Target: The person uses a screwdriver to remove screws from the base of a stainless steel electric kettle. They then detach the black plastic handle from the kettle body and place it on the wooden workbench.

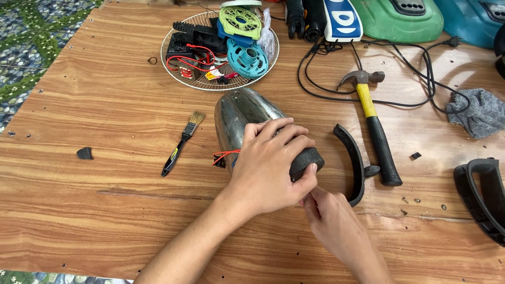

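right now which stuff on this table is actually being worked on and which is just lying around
In hand:
- metal housing with red wires, under the left hand
- black end piece, touched by the right hand

Lying about:
- paintbrush
- hammer
- curved black handle piece
- wire tray of parts
- grey cloth
- black cable

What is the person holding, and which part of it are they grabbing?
The left hand grips a shiny metal iron body by its black rear end. The right hand touches that end from below with its fingers.

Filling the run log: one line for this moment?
left hand: grips metal iron body | right hand: fingertips at its black rear end | claw hammer: beside
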